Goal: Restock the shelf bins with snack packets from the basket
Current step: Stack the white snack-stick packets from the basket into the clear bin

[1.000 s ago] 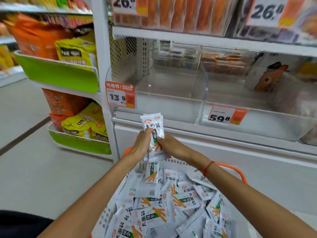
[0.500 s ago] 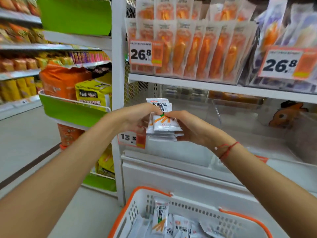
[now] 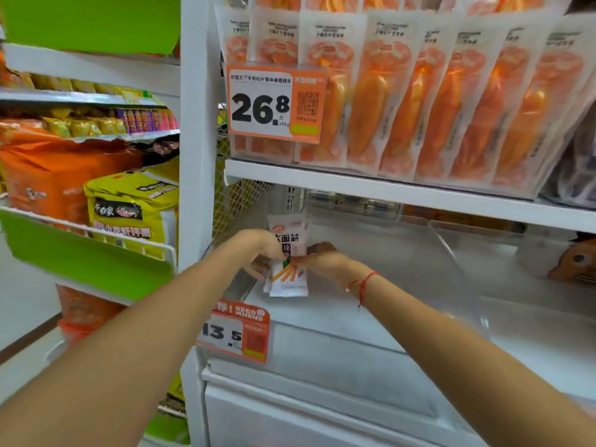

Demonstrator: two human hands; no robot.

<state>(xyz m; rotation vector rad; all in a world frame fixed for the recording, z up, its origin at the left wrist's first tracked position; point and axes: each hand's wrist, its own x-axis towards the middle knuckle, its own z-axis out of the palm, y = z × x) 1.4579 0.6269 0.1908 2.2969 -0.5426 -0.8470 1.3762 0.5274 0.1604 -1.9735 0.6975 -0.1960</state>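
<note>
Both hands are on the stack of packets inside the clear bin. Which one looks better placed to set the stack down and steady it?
Probably the left hand: it grips the packet stack from the side nearest the clear bin's left wall. The right hand only pinches the other edge.

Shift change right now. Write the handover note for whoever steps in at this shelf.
Left hand: grips the left side of a small stack of snack packets.
Right hand: grips the same stack from the right.
Where: the stack is held upright inside the clear bin above the 13.5 price tag, at its left end, not yet let go.
Done: no other packets show in this bin.
Left: set this stack down and release it, then fetch more from the basket, which is out of view now.
</note>
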